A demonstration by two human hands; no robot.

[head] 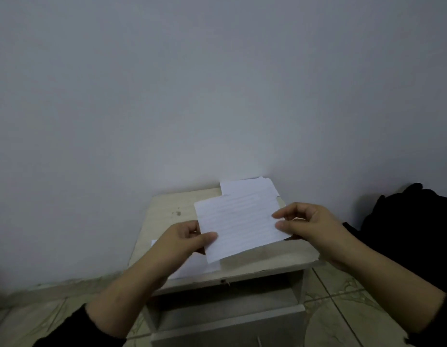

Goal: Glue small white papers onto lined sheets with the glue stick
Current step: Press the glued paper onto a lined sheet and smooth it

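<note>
Now my left hand (185, 242) and right hand (309, 225) pinch opposite edges of a thin white lined paper sheet (238, 225) above the desk (167, 214); light and floppy, probably best gripped at its edges.

Dim, bluish, even light; soft overall focus; wide-angle bending at edges

The left hand (186, 242) covered most of a white sheet (192, 267) at seven o'clock; the dark bundle (415, 231) at three o'clock ran off-frame, unidentifiable.
</note>
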